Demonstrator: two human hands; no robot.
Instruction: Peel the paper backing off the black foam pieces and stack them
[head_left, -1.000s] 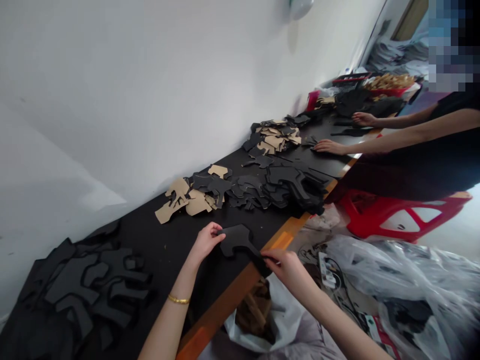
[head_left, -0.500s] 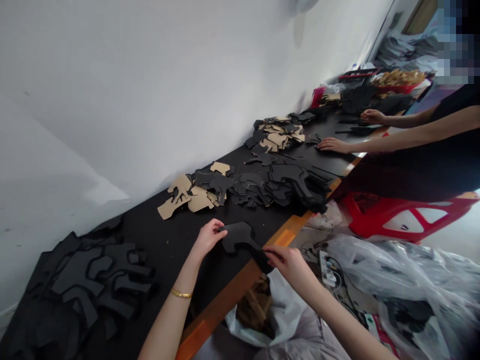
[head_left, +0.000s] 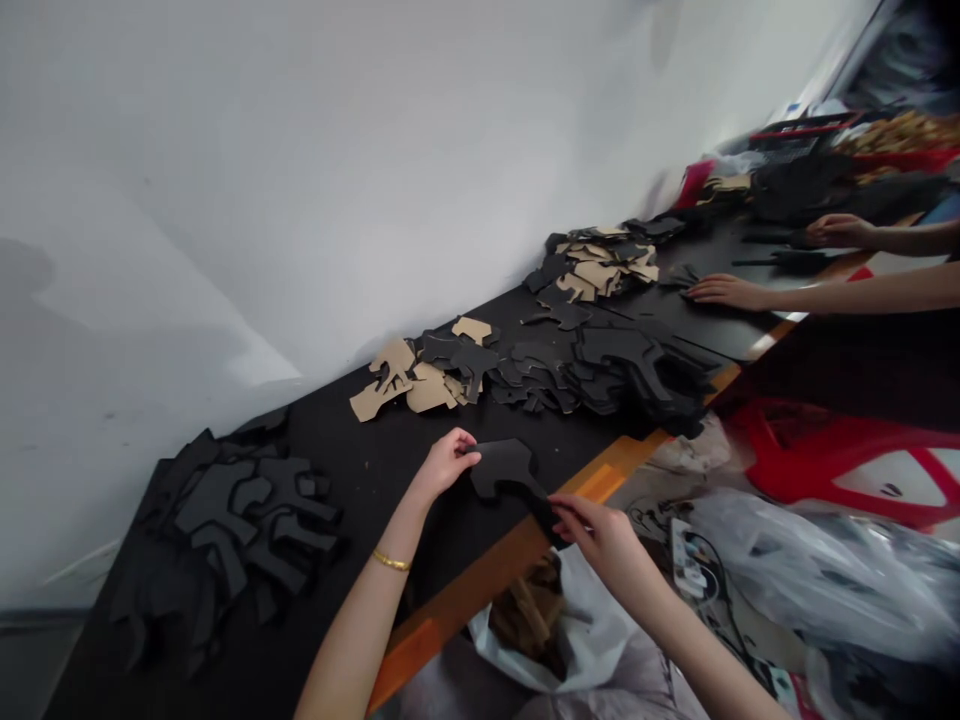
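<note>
A black flat cut-out piece (head_left: 504, 465) with a narrow arm is held between my two hands, just over the front part of the black table (head_left: 360, 500). My left hand (head_left: 448, 462) pinches its upper left corner between thumb and fingers. At the narrow lower right end, my right hand (head_left: 592, 525) grips it near the wooden table edge. Several similar black pieces (head_left: 247, 520) lie in a heap to the left. Behind the held piece are more black cut-outs (head_left: 630, 360) and tan cardboard-like pieces (head_left: 390, 375).
A white bag (head_left: 592, 630) with brown scraps hangs below the wooden edge (head_left: 450, 610). Another person's hands (head_left: 724, 292) work farther along the table. A red stool (head_left: 795, 460) and clear plastic bags (head_left: 795, 560) are at the right. A wall (head_left: 300, 180) runs behind.
The camera view has turned left, so the scene sits farther right. Both my hands keep hold of the black piece, with little change in their grip.
</note>
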